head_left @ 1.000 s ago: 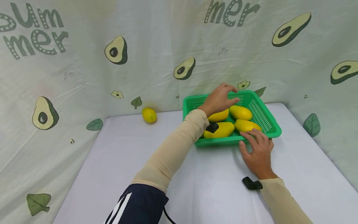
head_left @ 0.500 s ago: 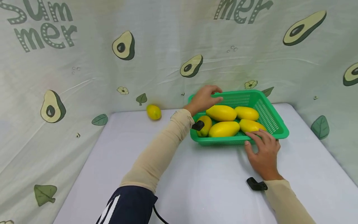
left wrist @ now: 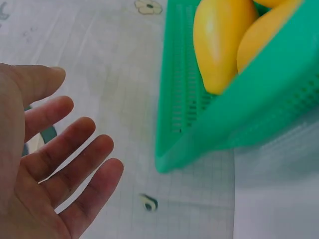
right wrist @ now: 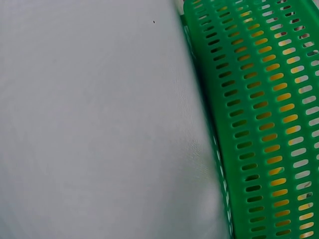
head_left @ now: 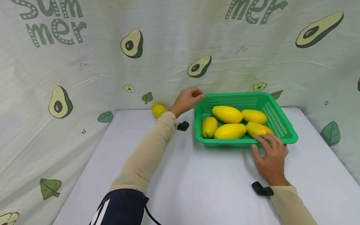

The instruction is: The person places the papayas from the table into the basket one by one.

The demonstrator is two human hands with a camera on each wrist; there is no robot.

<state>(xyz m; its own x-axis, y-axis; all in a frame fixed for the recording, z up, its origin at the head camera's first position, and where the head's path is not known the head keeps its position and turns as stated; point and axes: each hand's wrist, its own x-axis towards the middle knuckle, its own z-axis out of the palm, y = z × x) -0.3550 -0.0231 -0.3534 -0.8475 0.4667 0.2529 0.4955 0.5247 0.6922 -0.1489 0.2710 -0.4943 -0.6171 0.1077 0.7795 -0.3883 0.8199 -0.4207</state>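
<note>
A green plastic basket with slotted walls holds several yellow mangoes. My right hand holds its front rim near the right corner, fingers over the edge and thumb outside. The right wrist view shows only the basket's slotted wall beside the cloth. Off the basket's back left corner hovers my left hand, fingers loosely bent and holding nothing. Its spread fingers show apart from the basket in the left wrist view. Left of that wrist, a lone yellow mango lies at the table's back edge, partly covered by the sleeve.
A white cloth covers the table. Directly behind it hangs a pale curtain printed with avocados and leaves, which also runs along both sides. Small black cameras sit at both wrists, and a black cable trails from the left sleeve.
My left hand has moved left, from over the mangoes to outside the basket, near the lone mango. The right hand stays at the front rim. The head view has shifted slightly.
</note>
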